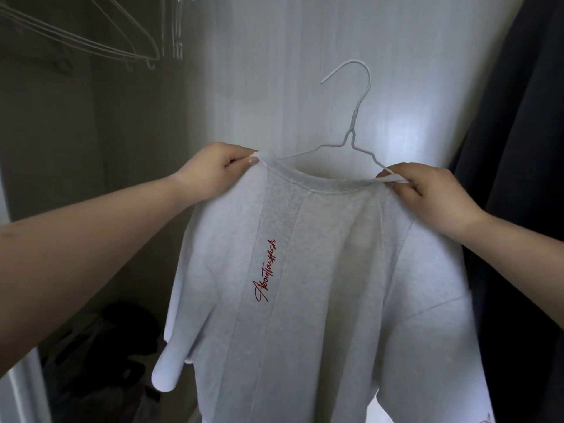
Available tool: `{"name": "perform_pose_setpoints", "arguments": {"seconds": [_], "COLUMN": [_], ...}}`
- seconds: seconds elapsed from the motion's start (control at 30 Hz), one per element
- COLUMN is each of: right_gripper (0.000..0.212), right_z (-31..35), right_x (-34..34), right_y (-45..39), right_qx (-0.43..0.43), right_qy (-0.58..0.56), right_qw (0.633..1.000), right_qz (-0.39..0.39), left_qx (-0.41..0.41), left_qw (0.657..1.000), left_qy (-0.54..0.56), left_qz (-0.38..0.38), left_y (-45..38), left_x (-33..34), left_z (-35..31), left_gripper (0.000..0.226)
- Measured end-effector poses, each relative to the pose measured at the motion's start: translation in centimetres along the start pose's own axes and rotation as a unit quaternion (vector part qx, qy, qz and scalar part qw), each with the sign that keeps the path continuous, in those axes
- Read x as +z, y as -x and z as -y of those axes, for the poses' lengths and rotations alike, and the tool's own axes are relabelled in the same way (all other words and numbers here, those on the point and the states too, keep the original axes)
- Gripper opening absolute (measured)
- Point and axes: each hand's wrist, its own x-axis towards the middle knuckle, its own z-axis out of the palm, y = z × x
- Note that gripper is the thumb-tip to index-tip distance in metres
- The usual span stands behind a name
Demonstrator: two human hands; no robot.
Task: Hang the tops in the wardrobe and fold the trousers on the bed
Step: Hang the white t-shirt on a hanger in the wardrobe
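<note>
Both hands (213,169) (433,193) pinch white top (305,285), seemingly on hanger (351,138)

On the pale grey top (320,285) I'm holding up, I can read one line of red script running up the fabric: it looks like "Aboutfassfash" (265,270), though the middle letters are hard to make out. A red mark at the hem's lower right corner is cut off and unreadable.
</note>
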Motion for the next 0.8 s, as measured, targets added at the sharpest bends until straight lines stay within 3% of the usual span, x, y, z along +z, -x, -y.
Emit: {"name": "perform_pose_setpoints", "arguments": {"seconds": [0.07,0.23,0.37,0.5,0.6,0.67,0.8], "right_gripper": [0.029,0.030,0.030,0.057,0.065,0.066,0.057], "right_z": [0.0,0.2,-0.4,-1.0,-1.0,-0.6,0.3], "right_x": [0.3,0.7,0.6,0.2,0.0,0.0,-0.9], "right_y": [-0.1,-0.8,-0.7,-0.7,-1.1,-1.4,-2.5], "right_qx": [0.002,0.030,0.054,0.127,0.144,0.146,0.151], "right_qy": [0.008,-0.035,-0.026,-0.068,-0.094,-0.170,-0.370], "right_qw": [1.000,0.999,0.998,0.989,0.985,0.974,0.916], "right_qz": [0.011,-0.021,-0.032,-0.029,-0.007,-0.013,-0.042], "left_qx": [-0.026,-0.023,-0.011,0.012,0.044,0.047,0.021], "left_qw": [0.997,0.999,0.998,0.998,0.998,0.998,0.998], "left_qy": [0.075,0.038,0.059,0.051,0.004,-0.004,0.024], "left_qz": [-0.026,0.011,-0.013,-0.039,-0.037,-0.035,-0.051], "left_y": [0.0,0.1,0.9,1.0,0.9,0.7,0.4], "left_x": [0.1,0.9,1.4,1.5,1.5,1.6,1.8], "left_z": [-0.2,-0.6,-0.5,-0.2,0.0,0.2,0.6], "left_gripper": [0.031,0.030,0.023,0.019,0.021,0.022,0.021]}}
